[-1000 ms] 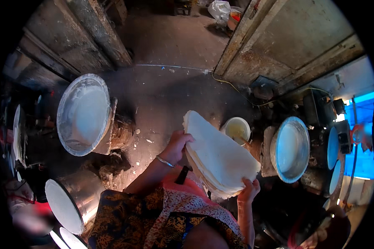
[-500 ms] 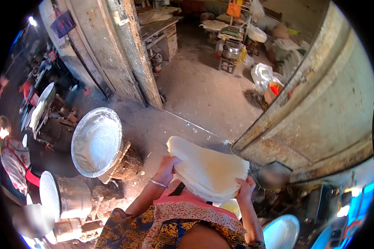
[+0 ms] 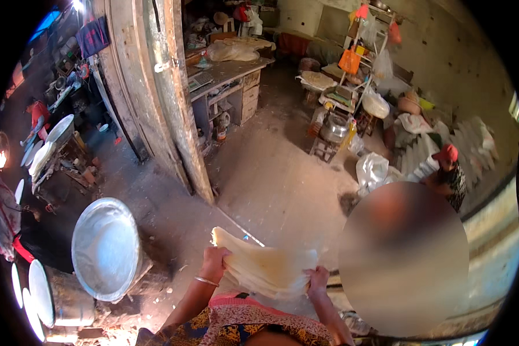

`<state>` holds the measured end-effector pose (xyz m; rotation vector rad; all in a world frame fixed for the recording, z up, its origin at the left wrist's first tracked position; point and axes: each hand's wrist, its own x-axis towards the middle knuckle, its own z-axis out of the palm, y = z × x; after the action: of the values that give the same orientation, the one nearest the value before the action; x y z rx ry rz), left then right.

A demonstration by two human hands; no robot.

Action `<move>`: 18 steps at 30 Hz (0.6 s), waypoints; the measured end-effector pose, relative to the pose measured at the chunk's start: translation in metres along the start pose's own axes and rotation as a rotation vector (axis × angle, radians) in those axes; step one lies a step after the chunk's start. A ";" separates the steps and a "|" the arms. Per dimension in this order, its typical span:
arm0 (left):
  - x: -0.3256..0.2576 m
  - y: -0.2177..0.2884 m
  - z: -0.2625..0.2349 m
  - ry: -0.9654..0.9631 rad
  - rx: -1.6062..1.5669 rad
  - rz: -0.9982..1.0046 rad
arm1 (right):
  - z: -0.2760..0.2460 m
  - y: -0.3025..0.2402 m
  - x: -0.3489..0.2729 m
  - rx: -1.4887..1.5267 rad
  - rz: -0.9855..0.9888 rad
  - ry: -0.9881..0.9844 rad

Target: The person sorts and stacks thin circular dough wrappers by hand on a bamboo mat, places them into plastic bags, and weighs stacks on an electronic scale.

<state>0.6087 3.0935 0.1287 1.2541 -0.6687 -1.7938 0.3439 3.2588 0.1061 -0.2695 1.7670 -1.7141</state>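
A stack of thin, pale cream sheets [image 3: 268,265], limp and dough-like, hangs between my two hands in front of my apron. My left hand [image 3: 214,264], with a bangle at the wrist, is closed on the stack's left end. At the opposite end, the fingers of my right hand [image 3: 317,282] pinch the edge. The stack sags in the middle, and its layers show along the left edge. My thumbs and fingertips are partly hidden by the sheets.
Left of me, a wide metal basin [image 3: 106,248] sits raised. A wooden doorpost [image 3: 173,104] stands ahead, with a desk [image 3: 230,92] beyond. Farther in are a metal pot [image 3: 333,128] and white sacks [image 3: 473,144]. Someone in a red cap [image 3: 446,153] is at right, beside a blurred patch.
My view has tilted up and moved toward the doorway, showing more of the room. Both hands still grip the stack, which now sags more. The red-capped person has come into view.
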 end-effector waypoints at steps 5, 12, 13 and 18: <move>0.079 0.044 0.063 -0.119 0.079 -0.091 | 0.033 -0.021 0.078 0.239 0.072 0.041; 0.183 0.111 0.168 -0.217 -0.120 -0.129 | 0.083 -0.095 0.205 0.146 -0.126 -0.034; 0.201 0.118 0.175 -0.226 -0.062 -0.116 | 0.103 -0.116 0.220 0.164 -0.097 0.010; 0.303 0.134 0.205 -0.140 -0.074 -0.106 | 0.178 -0.155 0.342 0.067 0.003 -0.148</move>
<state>0.4130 2.7582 0.1602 1.1416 -0.6168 -1.9895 0.1401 2.9011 0.1615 -0.3542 1.5999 -1.7023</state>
